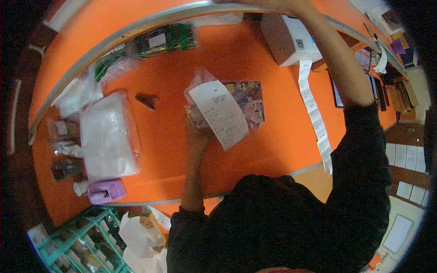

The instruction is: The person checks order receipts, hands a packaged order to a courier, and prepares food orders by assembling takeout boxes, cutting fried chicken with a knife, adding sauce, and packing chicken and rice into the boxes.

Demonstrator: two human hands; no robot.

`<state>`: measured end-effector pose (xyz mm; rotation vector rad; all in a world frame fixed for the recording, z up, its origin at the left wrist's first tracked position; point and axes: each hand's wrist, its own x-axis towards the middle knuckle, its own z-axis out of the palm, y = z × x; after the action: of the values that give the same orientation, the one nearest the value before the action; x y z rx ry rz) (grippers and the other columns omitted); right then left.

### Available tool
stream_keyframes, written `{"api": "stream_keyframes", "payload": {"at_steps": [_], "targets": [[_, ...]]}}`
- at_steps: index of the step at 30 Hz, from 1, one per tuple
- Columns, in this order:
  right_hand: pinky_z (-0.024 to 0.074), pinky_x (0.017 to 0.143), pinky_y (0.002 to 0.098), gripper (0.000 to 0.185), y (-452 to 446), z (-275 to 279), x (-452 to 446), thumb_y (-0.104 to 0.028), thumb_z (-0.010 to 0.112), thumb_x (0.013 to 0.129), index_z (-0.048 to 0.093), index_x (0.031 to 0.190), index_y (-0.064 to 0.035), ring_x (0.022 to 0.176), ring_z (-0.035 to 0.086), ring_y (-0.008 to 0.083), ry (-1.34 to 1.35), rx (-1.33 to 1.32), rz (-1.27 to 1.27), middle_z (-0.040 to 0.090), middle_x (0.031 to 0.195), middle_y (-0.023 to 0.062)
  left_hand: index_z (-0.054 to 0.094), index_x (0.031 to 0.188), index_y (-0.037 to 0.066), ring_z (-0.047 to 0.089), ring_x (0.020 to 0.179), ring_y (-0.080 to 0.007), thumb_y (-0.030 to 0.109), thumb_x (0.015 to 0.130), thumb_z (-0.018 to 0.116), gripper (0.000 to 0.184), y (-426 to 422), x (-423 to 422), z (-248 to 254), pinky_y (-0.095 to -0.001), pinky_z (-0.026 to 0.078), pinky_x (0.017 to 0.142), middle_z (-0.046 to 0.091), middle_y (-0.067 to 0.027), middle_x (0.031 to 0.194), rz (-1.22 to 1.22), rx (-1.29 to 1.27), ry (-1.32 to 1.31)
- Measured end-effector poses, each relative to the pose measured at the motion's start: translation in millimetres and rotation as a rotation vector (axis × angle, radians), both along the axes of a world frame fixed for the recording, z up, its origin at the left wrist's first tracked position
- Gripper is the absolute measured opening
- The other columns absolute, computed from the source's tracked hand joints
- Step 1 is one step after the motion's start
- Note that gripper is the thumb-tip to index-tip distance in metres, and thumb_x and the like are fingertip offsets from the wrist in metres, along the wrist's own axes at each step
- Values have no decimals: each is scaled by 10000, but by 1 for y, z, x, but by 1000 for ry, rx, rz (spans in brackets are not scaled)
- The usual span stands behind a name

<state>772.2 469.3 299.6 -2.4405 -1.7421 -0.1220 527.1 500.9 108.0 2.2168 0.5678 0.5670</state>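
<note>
My left hand is closed around a patterned packet in clear plastic above the orange table. A printed paper slip lies over the packet, hiding most of the fingers. My right arm reaches up past the white printer, and my right hand is at the top edge, at the metal-rimmed shelf; its fingers are cut off or blurred, so what it holds cannot be made out. A long printed paper strip hangs from the printer down over the table's near edge.
A stack of clear plastic bags lies left, with a purple tape dispenser below it. Green packs lie under the raised shelf edge. A dark clip-like object rests mid-left. A green crate stands lower left.
</note>
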Motion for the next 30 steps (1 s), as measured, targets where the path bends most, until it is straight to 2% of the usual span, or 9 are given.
{"api": "stream_keyframes", "payload": {"at_steps": [2,4,7,9,13,19,21,23,30], "targets": [[384,906,391,463,-69,-7,-7,-445,540,792,523,1118,-117,1002,524,239,152,215,208,508,1149,167,441,1135,66,420,962,-280,151,692,644,495,-13,7,-11,-359,369,835,439,-144,1073,43,-1,-23],[363,899,272,301,-145,-10,-28,-130,562,801,534,1074,-6,1021,497,154,293,365,119,561,1065,87,423,1150,69,403,989,-297,164,699,637,509,-23,18,-21,-373,361,850,415,-155,1101,93,5,-45],[406,837,283,287,-253,-12,-45,-184,561,812,559,1033,-1,935,537,152,533,529,-351,575,1036,75,395,1173,74,376,1031,-322,183,709,628,530,-33,34,-41,-393,349,872,379,-172,1143,194,7,-53],[413,798,266,279,-321,-38,-32,-246,508,850,580,1013,-31,862,550,150,328,528,-337,590,931,69,376,1188,77,358,1059,-339,196,716,621,545,-40,45,-59,-407,341,886,355,-184,1171,287,-4,-40],[405,631,235,269,-408,-115,-23,-266,516,851,565,922,-11,740,516,106,722,582,-429,573,795,12,339,1219,83,322,1115,-373,222,731,608,574,-52,53,-81,-434,325,915,307,-206,1227,468,-61,-11],[429,585,262,276,-447,-228,-82,-232,589,792,557,997,-50,641,515,129,925,164,-136,569,752,26,323,1236,98,272,1190,-410,230,725,624,608,-171,-96,-70,-443,300,967,239,-235,1292,508,-175,-198],[446,643,344,349,-431,-274,-97,-223,602,769,511,1069,-68,729,584,243,592,-156,-50,601,784,143,449,1107,73,335,1139,-387,162,691,649,471,-237,-175,-95,-409,337,931,365,-216,1177,472,-11,-359],[460,671,375,398,-402,-264,-194,-234,625,753,495,1086,-60,783,593,268,566,-341,70,602,890,173,559,860,51,469,933,-304,137,730,611,164,-309,-255,-126,-402,401,784,517,-132,887,412,-34,-304],[470,687,345,433,-428,-265,-449,-261,647,750,510,1089,-29,804,589,239,790,-549,680,603,917,143,626,713,66,570,680,-255,126,699,616,62,-552,-461,-159,-357,454,623,593,-82,743,787,-300,16]]}}
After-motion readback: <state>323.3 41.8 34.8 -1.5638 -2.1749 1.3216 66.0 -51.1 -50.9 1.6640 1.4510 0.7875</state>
